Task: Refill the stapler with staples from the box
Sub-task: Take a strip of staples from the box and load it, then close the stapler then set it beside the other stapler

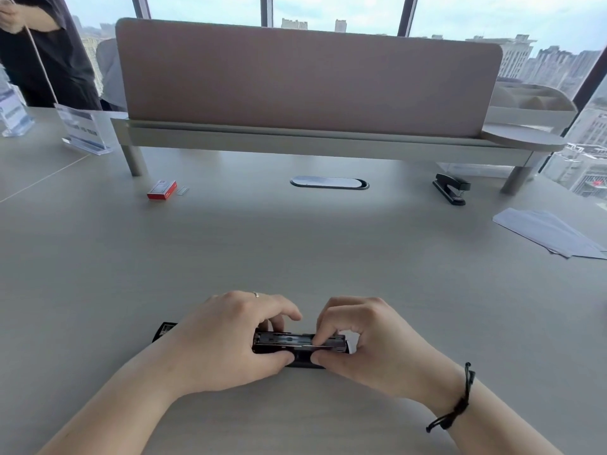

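Note:
A black stapler (295, 343) lies opened flat on the desk close to me, its metal staple channel facing up. My left hand (226, 336) grips its middle and hides much of it; the lid end sticks out at the left. My right hand (364, 339) pinches the channel's right end between thumb and fingers. A red and white staple box (161, 190) lies at the far left of the desk, with a loose strip of staples (183, 191) just right of it.
A second black stapler (451, 188) sits shut at the far right. White paper sheets (548, 233) lie at the right edge. A raised shelf with a pink divider (305, 80) spans the back. Acrylic sign holders (83, 129) and a standing person (42, 50) are far left.

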### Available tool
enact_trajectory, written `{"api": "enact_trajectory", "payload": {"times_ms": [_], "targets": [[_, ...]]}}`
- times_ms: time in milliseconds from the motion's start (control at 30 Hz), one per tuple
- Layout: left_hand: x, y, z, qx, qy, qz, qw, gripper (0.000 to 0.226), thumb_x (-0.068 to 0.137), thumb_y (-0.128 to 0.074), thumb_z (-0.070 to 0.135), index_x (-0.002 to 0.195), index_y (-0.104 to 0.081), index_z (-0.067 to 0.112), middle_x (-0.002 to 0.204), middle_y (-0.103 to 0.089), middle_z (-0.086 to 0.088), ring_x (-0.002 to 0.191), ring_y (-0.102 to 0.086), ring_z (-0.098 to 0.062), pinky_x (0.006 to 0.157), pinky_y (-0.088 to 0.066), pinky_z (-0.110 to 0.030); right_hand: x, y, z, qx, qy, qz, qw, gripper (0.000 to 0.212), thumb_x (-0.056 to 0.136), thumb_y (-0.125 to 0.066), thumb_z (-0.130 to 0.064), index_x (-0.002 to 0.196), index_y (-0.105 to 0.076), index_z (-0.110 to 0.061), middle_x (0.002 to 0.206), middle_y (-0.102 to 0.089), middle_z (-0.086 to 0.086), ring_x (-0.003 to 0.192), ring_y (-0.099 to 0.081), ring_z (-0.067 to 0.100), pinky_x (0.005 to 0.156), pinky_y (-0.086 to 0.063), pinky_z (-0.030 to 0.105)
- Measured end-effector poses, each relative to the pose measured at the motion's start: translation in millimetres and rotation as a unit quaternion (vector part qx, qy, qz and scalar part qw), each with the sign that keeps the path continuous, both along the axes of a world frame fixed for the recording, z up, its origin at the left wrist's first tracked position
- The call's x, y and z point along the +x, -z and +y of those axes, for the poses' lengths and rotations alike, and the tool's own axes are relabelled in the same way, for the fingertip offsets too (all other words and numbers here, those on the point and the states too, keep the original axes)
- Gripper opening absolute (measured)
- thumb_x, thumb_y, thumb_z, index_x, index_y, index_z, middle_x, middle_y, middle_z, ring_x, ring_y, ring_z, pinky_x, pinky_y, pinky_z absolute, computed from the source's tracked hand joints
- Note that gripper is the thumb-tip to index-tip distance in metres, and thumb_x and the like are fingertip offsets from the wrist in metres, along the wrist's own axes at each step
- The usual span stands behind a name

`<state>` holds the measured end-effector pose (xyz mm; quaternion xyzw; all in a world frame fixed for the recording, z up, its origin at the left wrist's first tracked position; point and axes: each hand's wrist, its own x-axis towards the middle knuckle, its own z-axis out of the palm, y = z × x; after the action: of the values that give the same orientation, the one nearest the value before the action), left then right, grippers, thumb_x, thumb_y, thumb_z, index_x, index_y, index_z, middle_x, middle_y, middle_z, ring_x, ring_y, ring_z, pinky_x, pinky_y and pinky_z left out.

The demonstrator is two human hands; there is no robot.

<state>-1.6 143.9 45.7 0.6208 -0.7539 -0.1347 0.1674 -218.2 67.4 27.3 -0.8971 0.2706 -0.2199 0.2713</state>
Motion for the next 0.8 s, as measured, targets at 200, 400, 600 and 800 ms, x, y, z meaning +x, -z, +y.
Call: {"api": "enact_trajectory", "payload": {"times_ms": [200,400,600,800], "targets": [[2,1,0,0.013,-0.002,0.004,1.000,0.039,0.073,-0.067,0.050,0.111,-0.058,0.048,0.090,-0.066,0.025,0.090,-0.058,0.009,0.075,-0.042,-0.009,-3,-6,-1,0.053,0.035,0.031,0.997,0.038,0.073,-0.080,-0.030,0.088,-0.047,-0.037,0.090,-0.071,-0.008,0.088,-0.064,0.011,0.074,-0.053,0.030],[21,-7,5,0.086,-0.025,-0.017,0.996,0.027,0.071,-0.067,0.043,0.097,-0.061,0.047,0.098,-0.063,0.028,0.091,-0.059,0.005,0.077,-0.052,-0.019,-12,-5,-13,0.076,0.050,0.090,0.992,0.031,0.064,-0.084,-0.051,0.086,-0.065,-0.039,0.083,-0.064,-0.017,0.081,-0.058,0.001,0.066,-0.043,0.014],[47,-22,19,0.165,-0.070,0.001,0.984,0.022,0.073,-0.072,0.034,0.090,-0.062,0.045,0.092,-0.071,0.020,0.078,-0.065,-0.002,0.074,-0.054,-0.024,-14,-1,-17,0.106,0.058,0.079,0.990,0.029,0.062,-0.088,-0.046,0.078,-0.070,-0.031,0.076,-0.060,-0.024,0.066,-0.054,0.000,0.060,-0.040,0.014],[58,-26,29,0.153,-0.112,0.025,0.982,0.025,0.071,-0.077,0.034,0.088,-0.064,0.045,0.084,-0.070,0.013,0.072,-0.066,-0.004,0.069,-0.054,-0.022,-12,0,-18,0.119,0.053,0.071,0.989,0.026,0.063,-0.088,-0.045,0.072,-0.067,-0.033,0.075,-0.058,-0.016,0.062,-0.051,0.001,0.060,-0.040,0.019]]}}
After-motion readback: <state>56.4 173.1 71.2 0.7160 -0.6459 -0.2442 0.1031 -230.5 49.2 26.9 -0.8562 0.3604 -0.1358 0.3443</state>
